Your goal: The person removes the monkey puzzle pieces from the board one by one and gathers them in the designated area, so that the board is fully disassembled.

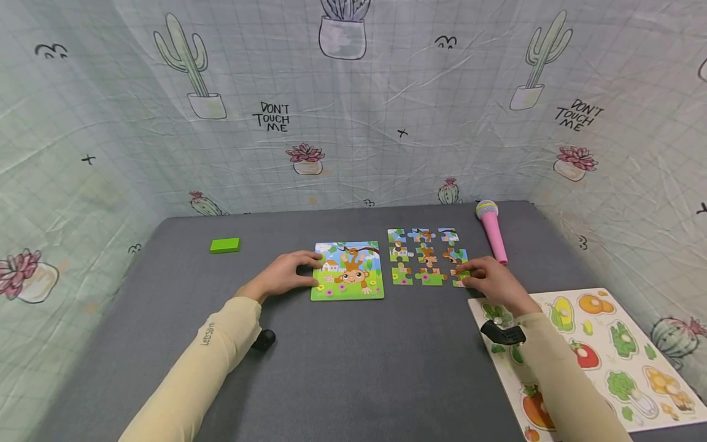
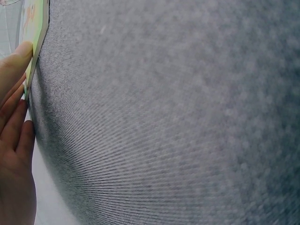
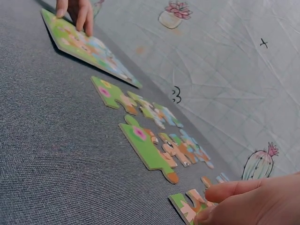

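Observation:
My left hand (image 1: 286,272) rests at the left edge of a square monkey picture board (image 1: 353,288), thumb and fingertips touching it at spread spots. In the left wrist view the thumb lies against the board's edge (image 2: 40,35). Right of the board, several jigsaw pieces lie in three rows, slightly apart, among them a green bottom-row piece (image 3: 145,147) with a pink flower. My right hand (image 1: 491,281) pinches the lower right corner jigsaw piece (image 1: 458,283) between thumb and index finger; its fingers hide part of that piece.
A pink toy microphone (image 1: 493,236) lies behind my right hand. Under my right forearm is a vegetable picture board (image 1: 599,331). A green block (image 1: 225,245) sits at the left on the grey tabletop (image 1: 364,374). Printed curtains (image 1: 364,123) surround the table.

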The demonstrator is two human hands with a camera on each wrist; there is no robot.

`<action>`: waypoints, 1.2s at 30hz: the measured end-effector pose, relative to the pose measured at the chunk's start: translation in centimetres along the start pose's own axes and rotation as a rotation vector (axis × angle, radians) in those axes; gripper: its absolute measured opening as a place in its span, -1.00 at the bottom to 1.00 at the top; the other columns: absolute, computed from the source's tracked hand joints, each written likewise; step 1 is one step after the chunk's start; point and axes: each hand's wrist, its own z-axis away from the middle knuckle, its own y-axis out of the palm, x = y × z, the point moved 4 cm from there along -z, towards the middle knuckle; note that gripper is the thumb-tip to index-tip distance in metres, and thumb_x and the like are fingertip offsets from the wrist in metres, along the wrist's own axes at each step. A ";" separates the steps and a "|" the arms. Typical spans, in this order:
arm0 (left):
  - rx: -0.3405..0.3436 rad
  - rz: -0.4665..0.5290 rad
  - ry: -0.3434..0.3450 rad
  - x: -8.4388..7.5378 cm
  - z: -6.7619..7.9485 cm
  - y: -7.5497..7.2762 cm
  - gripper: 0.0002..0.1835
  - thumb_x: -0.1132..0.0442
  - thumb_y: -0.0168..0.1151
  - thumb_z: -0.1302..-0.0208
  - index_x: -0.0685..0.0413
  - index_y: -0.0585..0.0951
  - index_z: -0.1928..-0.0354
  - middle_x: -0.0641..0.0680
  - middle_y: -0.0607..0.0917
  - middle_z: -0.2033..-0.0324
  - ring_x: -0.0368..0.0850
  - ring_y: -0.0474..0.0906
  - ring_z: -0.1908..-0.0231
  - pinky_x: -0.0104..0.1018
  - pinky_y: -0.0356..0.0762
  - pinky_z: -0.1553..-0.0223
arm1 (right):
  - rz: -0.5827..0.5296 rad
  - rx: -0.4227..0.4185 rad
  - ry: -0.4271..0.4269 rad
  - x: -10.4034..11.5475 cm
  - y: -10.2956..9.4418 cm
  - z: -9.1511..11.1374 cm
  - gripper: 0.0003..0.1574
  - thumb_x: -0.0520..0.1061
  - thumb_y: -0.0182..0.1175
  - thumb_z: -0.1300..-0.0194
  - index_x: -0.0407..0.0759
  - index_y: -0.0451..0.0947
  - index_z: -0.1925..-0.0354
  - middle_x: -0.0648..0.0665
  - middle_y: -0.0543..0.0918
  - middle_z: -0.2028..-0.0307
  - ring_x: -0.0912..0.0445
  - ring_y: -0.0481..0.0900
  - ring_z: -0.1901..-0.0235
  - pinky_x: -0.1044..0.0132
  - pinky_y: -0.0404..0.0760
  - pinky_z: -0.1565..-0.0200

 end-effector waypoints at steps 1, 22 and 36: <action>0.001 -0.001 0.000 0.0 0.0 0.0 -0.53 0.14 0.36 -0.26 0.18 0.61 -0.17 0.14 0.45 -0.31 0.15 0.26 -0.36 0.13 0.21 -0.35 | 0.008 -0.002 -0.004 0.0 0.0 0.0 -0.65 -0.27 0.19 -0.37 -0.29 0.61 -0.10 -0.32 0.54 -0.08 -0.05 0.57 0.14 0.22 0.54 0.21; 0.006 0.014 -0.007 -0.1 0.0 0.0 -0.52 0.14 0.38 -0.24 0.17 0.60 -0.17 0.12 0.45 -0.32 0.12 0.26 -0.37 0.09 0.21 -0.36 | 0.121 0.015 -0.096 -0.1 -0.3 0.5 -0.62 -0.14 0.30 -0.31 -0.18 0.61 -0.09 -0.23 0.51 -0.05 -0.06 0.47 0.04 0.02 0.47 0.00; 0.005 0.014 -0.002 -0.1 0.1 0.0 -0.53 0.15 0.37 -0.25 0.18 0.60 -0.17 0.12 0.45 -0.32 0.13 0.26 -0.37 0.09 0.22 -0.36 | 0.145 0.006 -0.130 -0.4 -0.3 0.3 -0.64 -0.19 0.29 -0.31 -0.17 0.63 -0.08 -0.23 0.53 -0.04 -0.09 0.49 0.01 -0.06 0.48 -0.03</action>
